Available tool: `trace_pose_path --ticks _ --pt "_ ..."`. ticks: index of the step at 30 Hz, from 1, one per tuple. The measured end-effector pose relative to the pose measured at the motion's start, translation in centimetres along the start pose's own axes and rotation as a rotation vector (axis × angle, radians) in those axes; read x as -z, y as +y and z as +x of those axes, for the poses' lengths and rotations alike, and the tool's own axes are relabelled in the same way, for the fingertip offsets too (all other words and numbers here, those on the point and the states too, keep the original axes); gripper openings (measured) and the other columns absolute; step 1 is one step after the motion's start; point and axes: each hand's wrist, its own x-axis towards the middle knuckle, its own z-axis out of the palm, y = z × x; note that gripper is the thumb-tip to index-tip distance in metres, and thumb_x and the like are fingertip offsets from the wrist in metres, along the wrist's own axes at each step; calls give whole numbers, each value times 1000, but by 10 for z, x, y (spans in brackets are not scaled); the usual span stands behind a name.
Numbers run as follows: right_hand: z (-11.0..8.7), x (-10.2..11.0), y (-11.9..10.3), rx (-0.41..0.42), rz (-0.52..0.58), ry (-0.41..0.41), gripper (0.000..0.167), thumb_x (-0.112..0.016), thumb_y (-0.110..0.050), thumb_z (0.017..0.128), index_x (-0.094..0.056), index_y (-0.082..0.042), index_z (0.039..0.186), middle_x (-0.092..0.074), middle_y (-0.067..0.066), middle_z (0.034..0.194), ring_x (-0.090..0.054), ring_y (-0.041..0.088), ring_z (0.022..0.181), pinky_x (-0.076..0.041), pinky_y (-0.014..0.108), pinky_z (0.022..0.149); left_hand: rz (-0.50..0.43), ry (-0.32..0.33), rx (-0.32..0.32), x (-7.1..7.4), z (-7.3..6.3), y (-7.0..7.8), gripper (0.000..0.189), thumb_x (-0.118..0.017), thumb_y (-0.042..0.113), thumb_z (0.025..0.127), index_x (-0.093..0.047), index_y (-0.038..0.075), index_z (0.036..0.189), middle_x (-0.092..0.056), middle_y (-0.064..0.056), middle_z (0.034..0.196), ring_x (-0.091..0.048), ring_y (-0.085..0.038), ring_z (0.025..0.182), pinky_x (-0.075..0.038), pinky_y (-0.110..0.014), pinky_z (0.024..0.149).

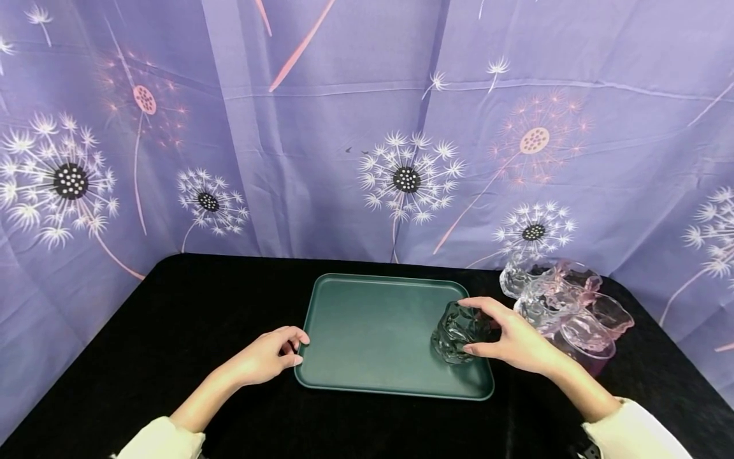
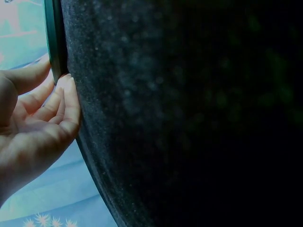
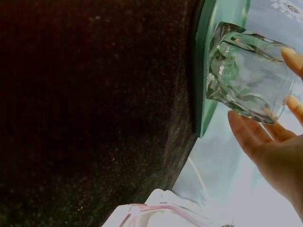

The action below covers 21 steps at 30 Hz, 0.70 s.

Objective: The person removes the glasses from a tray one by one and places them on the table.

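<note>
A clear drinking glass point(image 1: 453, 335) with a rippled, uneven wall stands on the right part of a green tray point(image 1: 373, 331). My right hand point(image 1: 510, 338) holds it near the rim, thumb on the near side and fingers on the far side. The right wrist view shows the same glass point(image 3: 248, 71) with its base at the tray point(image 3: 203, 66). At the tray's left edge, my left hand point(image 1: 269, 354) grips the rim with curled fingers and thumb. Close up, the left fingertips point(image 2: 69, 81) reach down to the cloth beside the rim.
Several clear and pinkish glasses point(image 1: 545, 306) crowd together at the right of the black-covered table point(image 1: 241, 299), just beyond my right forearm. A purple curtain point(image 1: 321, 191) with dandelion prints hangs behind the table's back edge.
</note>
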Motion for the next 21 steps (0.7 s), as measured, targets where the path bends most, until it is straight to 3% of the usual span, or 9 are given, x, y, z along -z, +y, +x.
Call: trace_pose_path --ticks 21 --pt "-4 3 -4 -9 -33 70 62 -81 -21 67 -53 -7 120 -56 7 115 -54 15 86 -46 30 70 5 2 4 0 0 0 20 -63 4 83 -55 5 101 -50 -1 86 -49 -11 76 -42 -25 64"
